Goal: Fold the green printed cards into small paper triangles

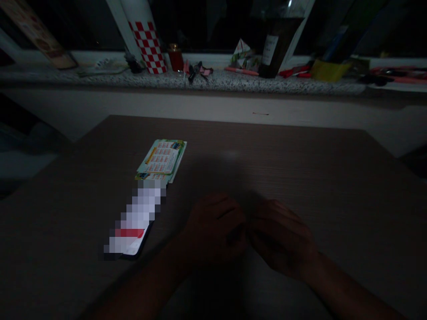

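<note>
In dim light, my left hand (pixel 216 226) is over the table's middle with its fingers curled closed. Beside it on the right, my right hand (pixel 282 235) is closed too, its fingertips drawn together. The fingertips of both hands meet or nearly meet. Whatever lies between them, if anything, is too dark to make out. Left of my hands lies a phone (pixel 135 246) with a lit screen, most of it blurred out. At its far end is a small stack of printed cards (pixel 160 156) with rows of red figures.
The brown wooden table (pixel 316 173) ends at a pale wall below a speckled stone sill (pixel 113 78). On the sill stand a red-and-white checked container (pixel 148 46), a small red bottle (pixel 175 58), hair clips (pixel 200 70), a dark labelled pouch (pixel 271 49) and a yellow holder (pixel 328 70).
</note>
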Action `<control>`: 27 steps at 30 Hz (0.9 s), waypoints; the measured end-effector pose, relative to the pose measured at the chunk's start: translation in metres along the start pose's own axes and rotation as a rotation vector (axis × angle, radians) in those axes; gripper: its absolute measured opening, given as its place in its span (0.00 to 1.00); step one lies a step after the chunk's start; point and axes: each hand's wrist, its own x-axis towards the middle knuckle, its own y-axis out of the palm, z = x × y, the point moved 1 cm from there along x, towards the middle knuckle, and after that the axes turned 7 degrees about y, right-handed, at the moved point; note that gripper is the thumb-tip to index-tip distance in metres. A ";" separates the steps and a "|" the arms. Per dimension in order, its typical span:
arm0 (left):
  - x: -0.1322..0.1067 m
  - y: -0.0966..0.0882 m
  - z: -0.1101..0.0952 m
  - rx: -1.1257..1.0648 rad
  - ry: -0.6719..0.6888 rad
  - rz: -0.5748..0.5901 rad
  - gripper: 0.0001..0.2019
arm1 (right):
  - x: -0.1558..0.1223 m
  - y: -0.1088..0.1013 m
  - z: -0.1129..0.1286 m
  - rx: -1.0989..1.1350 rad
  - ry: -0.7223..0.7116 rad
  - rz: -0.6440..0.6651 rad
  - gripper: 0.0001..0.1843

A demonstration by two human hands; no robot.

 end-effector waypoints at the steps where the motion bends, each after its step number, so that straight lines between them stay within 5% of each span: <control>1: 0.000 0.000 0.000 -0.001 -0.001 -0.004 0.01 | 0.001 -0.001 0.001 0.008 -0.005 -0.023 0.10; 12: -0.006 -0.005 0.019 0.024 -0.170 -0.004 0.03 | 0.002 -0.013 0.010 0.063 0.046 -0.147 0.15; 20: -0.006 -0.002 0.013 -0.181 -0.424 -0.087 0.05 | -0.007 -0.009 -0.004 0.163 0.369 -0.414 0.09; 27: -0.004 0.006 0.006 -0.261 -0.470 -0.176 0.04 | -0.010 0.002 -0.011 0.217 0.511 -0.327 0.08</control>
